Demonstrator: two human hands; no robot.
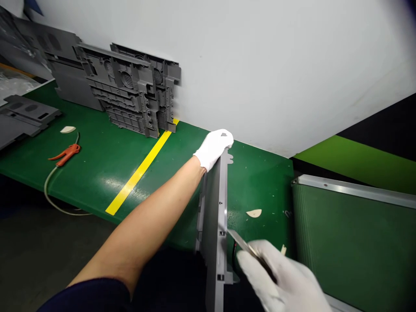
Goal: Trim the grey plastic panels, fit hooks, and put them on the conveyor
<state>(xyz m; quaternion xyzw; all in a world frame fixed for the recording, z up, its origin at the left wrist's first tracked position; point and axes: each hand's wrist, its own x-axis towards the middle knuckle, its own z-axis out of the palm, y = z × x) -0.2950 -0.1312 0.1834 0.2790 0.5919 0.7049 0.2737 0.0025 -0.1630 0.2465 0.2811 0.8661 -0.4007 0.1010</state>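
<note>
A grey plastic panel (212,212) stands on edge in front of me, its narrow side with small slots facing up. My left hand (215,147), in a white glove, is closed around the panel's far end. My right hand (279,277), also gloved in white, grips a utility knife (242,243). The blade's tip is at the panel's edge, near one of the slots; whether it touches I cannot tell. The panel's lower near part runs out of view.
Several grey panels (123,91) lean against the white wall (260,65). On the green table (182,156) lie an orange air gun (69,154) with its hose, yellow tape (143,169) and cream-coloured pieces (254,213). A green conveyor belt (357,238) stands at right.
</note>
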